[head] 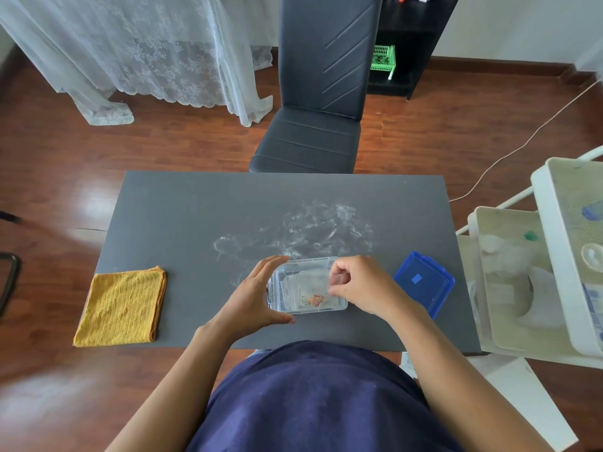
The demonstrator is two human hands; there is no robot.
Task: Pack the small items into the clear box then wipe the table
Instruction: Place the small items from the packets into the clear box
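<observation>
left hand (pixel 257 296) braces clear box (pixel 306 285); right hand (pixel 357 285) curled over it | yellow cloth (pixel 122 306) left

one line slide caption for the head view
Left hand steadies clear box, right hand packs; cloth and blue lid wait.

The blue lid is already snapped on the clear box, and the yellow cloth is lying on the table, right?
Not quite. In the head view the blue lid lies on the table beside the clear box, which is open. The yellow cloth does lie on the table.
</observation>
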